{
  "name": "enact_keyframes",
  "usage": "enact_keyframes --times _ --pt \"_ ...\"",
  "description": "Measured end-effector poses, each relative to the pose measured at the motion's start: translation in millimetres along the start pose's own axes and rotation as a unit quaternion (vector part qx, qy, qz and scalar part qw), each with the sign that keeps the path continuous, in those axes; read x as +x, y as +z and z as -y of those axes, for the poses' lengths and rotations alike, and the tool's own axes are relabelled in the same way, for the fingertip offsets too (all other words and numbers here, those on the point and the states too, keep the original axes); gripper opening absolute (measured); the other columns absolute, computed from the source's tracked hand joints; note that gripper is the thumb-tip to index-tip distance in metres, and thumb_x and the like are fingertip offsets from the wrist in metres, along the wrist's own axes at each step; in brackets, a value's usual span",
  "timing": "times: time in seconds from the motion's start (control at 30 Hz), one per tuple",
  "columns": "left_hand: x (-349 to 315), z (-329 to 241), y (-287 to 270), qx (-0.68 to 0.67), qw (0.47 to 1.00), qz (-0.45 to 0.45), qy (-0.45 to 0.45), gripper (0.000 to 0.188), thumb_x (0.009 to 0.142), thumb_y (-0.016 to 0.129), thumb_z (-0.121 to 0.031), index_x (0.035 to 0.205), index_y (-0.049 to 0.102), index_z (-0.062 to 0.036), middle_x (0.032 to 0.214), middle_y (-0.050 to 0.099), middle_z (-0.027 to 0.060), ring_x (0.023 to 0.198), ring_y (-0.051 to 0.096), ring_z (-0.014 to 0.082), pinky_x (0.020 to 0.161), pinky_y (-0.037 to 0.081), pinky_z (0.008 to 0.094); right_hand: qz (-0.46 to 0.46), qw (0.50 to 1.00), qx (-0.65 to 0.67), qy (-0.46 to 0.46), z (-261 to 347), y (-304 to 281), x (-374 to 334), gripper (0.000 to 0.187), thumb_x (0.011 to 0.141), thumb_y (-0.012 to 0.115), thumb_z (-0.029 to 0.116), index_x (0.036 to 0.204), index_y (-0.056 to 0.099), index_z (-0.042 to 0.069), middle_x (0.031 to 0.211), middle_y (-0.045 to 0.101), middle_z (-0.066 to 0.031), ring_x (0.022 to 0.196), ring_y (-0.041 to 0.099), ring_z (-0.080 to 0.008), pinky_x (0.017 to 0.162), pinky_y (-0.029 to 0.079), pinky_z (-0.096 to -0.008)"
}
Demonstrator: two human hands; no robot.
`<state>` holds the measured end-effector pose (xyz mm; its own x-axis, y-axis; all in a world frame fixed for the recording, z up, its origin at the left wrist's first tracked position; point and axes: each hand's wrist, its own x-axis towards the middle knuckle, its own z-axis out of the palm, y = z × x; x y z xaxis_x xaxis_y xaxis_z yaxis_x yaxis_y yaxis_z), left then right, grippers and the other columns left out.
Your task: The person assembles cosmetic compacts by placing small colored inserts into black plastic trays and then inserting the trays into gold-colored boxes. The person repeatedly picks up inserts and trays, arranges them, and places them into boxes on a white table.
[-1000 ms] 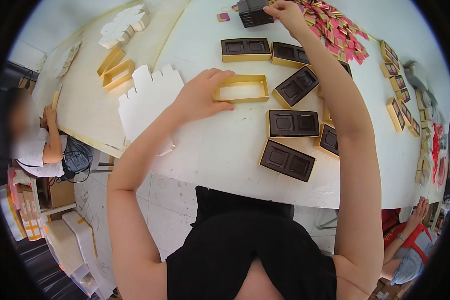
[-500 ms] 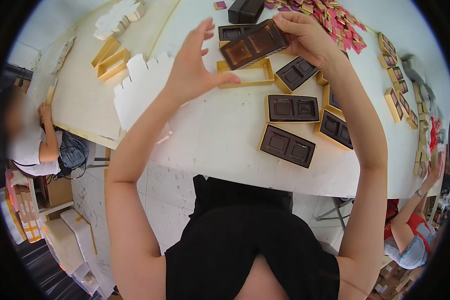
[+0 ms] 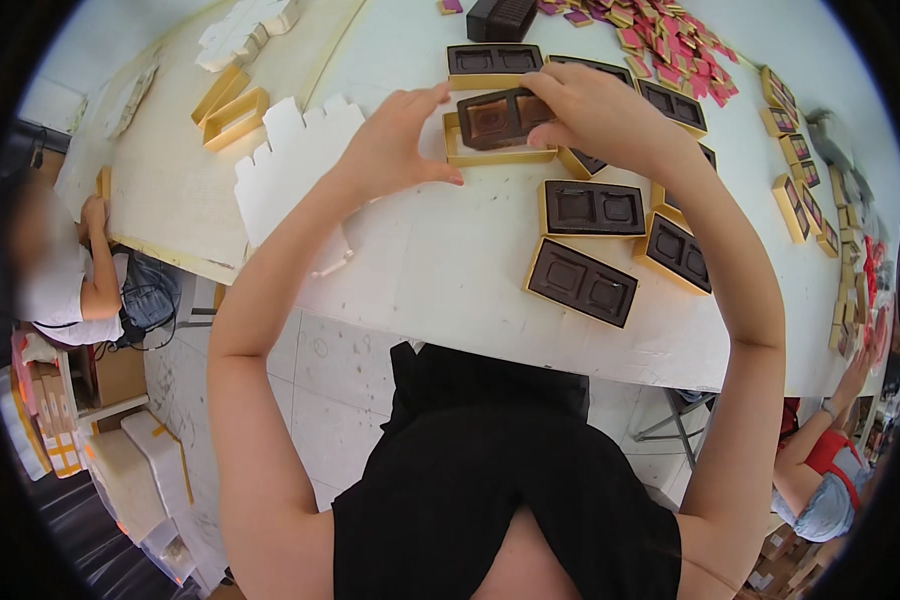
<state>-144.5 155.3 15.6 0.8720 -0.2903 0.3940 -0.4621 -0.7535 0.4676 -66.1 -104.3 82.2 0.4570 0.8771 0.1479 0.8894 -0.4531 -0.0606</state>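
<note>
My right hand (image 3: 595,115) pinches the right end of a dark brown plastic tray insert (image 3: 490,117) with two square hollows. The insert sits over an open gold cardboard box (image 3: 515,157), tilted and partly within its rim; how deep it has gone I cannot tell. At the box's left end my left hand (image 3: 392,145) is open, thumb and fingers spread around that end. Whether it touches the box is unclear. Close by on the table stand several gold boxes with brown inserts, among them one behind (image 3: 495,62) and one nearest me (image 3: 582,283).
A stack of brown inserts (image 3: 498,20) stands at the back, beside a heap of pink and gold pieces (image 3: 670,45). White cut card sheets (image 3: 295,165) and empty gold boxes (image 3: 232,115) lie leftward. One person (image 3: 80,270) works at left, another (image 3: 820,460) at right.
My right hand has lowered the brown insert from above the boxes down onto the empty gold box. My left hand has shifted slightly right, its fingers lower around the box's end.
</note>
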Motion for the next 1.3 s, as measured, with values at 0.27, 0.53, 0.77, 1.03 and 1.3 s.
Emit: enact_keyframes --times 0.27,0.53,0.77,1.03,1.3 --pt "1.7 -8.3 2.8 -0.119 0.986 0.052 -0.108 0.067 0.071 0.083 -0.014 0.131 0.058 0.0001 0.117 0.065 0.0128 0.078 0.065 0.0173 0.070 0.058 0.0300 -0.163 0.980 -0.094 -0.057 4.0 50.8 3.0 0.040 0.092 0.065 0.026 0.120 0.058 -0.002 0.128 0.057 -0.0200 0.116 0.055 -0.0380 0.097 0.046 -0.0448" --pt "-1.8 -3.8 11.9 -0.119 0.989 0.009 -0.090 0.055 0.073 0.081 -0.007 0.123 0.062 0.0046 0.118 0.065 0.0138 0.079 0.069 0.0177 0.073 0.060 0.0278 -0.197 0.959 0.156 0.134 32.8 60.6 5.0 0.010 0.080 0.065 -0.001 0.089 0.060 -0.004 0.088 0.065 -0.0145 0.086 0.063 -0.0395 0.074 0.052 -0.0455" --pt "1.9 -1.4 10.5 -0.133 0.987 0.026 -0.084 0.060 0.073 0.080 0.001 0.129 0.061 0.0007 0.126 0.063 0.0129 0.085 0.067 0.0137 0.076 0.062 0.0270 -0.218 0.975 -0.042 -0.004 -1.4 80.4 -10.2 0.031 0.082 0.061 0.000 0.113 0.064 -0.003 0.129 0.062 -0.0160 0.119 0.059 -0.0326 0.091 0.054 -0.0388" --pt "4.6 -8.2 2.7 -0.162 0.979 0.047 -0.118 0.058 0.074 0.078 0.001 0.128 0.059 0.0047 0.125 0.064 0.0142 0.082 0.068 0.0162 0.078 0.060 0.0271 -0.076 0.993 0.072 -0.045 -28.4 55.3 -8.3 0.043 0.074 0.063 -0.008 0.116 0.067 0.002 0.124 0.066 -0.0143 0.114 0.063 -0.0282 0.092 0.054 -0.0365" --pt "11.8 -2.7 1.4 -0.150 0.980 0.067 -0.113 0.059 0.073 0.079 0.001 0.128 0.058 0.0060 0.120 0.068 0.0096 0.081 0.067 0.0146 0.076 0.059 0.0261 -0.224 0.970 0.002 -0.098 -18.1 77.6 -10.3 0.026 0.074 0.064 0.001 0.100 0.067 -0.002 0.108 0.066 -0.0126 0.103 0.064 -0.0290 0.084 0.056 -0.0354"
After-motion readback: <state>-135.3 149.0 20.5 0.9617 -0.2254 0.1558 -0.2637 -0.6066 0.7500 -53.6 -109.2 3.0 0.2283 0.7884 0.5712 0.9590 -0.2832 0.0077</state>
